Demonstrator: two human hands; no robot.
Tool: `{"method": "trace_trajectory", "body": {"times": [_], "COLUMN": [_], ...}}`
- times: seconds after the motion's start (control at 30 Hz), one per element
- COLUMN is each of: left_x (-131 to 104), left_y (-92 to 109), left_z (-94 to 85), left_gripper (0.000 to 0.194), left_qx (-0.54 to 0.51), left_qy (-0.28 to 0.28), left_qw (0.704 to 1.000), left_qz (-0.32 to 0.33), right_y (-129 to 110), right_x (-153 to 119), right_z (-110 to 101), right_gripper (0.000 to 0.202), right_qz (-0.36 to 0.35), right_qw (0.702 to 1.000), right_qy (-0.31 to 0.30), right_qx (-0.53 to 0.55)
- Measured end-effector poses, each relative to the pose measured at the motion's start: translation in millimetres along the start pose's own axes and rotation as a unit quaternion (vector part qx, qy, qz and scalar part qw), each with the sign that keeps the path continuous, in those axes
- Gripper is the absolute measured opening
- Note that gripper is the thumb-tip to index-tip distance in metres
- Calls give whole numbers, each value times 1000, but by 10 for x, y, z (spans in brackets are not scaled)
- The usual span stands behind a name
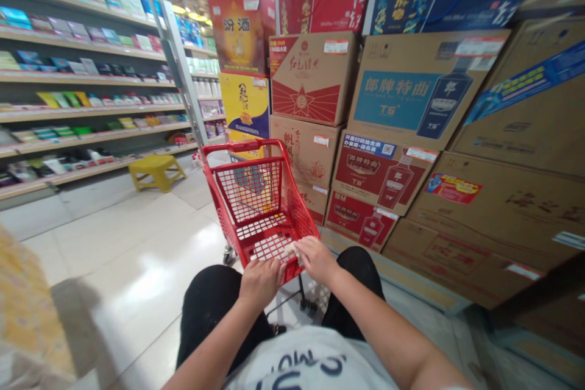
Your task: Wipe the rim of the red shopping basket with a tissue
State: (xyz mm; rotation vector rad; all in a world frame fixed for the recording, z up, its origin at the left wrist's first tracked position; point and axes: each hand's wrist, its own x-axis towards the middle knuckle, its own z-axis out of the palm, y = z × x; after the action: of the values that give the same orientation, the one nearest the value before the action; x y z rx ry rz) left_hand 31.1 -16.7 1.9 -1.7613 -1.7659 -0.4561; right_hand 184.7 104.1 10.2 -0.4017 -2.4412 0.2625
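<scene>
A small red plastic shopping cart (pixel 297 201) stands between my knees, its handle at the far side and its basket empty. My left hand (pixel 261 280) is closed over the near rim, fingers curled to the inside. At the near right corner, my right hand (pixel 315 259) is closed around a pale crumpled cloth (pixel 292 248) and presses it against the rim. Only a small part of the cloth shows past the fingers.
Stacked cartons (pixel 315 79) rise close on the right, some with price tags. To the left are shelves (pixel 91 79) of small packaged goods and a yellow stool (pixel 158 172). Something yellow and blurred (pixel 27 311) stands at the near left. The floor (pixel 137 256) is pale tile.
</scene>
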Motion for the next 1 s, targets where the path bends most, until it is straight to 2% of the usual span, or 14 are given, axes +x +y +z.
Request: {"method": "trace_trajectory", "body": {"times": [0.17,0.3,0.43,0.57,0.67,0.8,1.0], "left_x": [8,10,10,6,8,13,-10], "left_y": [-4,-14,-19,-28,-32,-31,-42], "left_z": [-8,-4,-10,-11,-4,5,8], "left_gripper": [29,30,30,28,27,27,26], "left_qx": [-18,-1,10,1,-2,-8,-7], "left_qy": [3,-2,4,6,4,13,13], "left_qw": [1000,1000,1000,1000,1000,1000,1000], "left_qz": [-5,6,7,11,15,10,14], "right_y": [-32,84,126,32,67,159,52], "right_x": [-9,56,74,30,36,38,-33], "right_z": [-6,-79,-82,-7,-24,-60,107], "right_gripper": [27,22,20,31,34,33,29], "right_qz": [-1,9,33,-30,-60,-17,51], "right_qw": [1000,999,999,999,998,1000,998], "right_qy": [-5,-31,-21,-19,-28,-13,41], "right_qx": [-24,-31,-37,-13,2,-13,-21]}}
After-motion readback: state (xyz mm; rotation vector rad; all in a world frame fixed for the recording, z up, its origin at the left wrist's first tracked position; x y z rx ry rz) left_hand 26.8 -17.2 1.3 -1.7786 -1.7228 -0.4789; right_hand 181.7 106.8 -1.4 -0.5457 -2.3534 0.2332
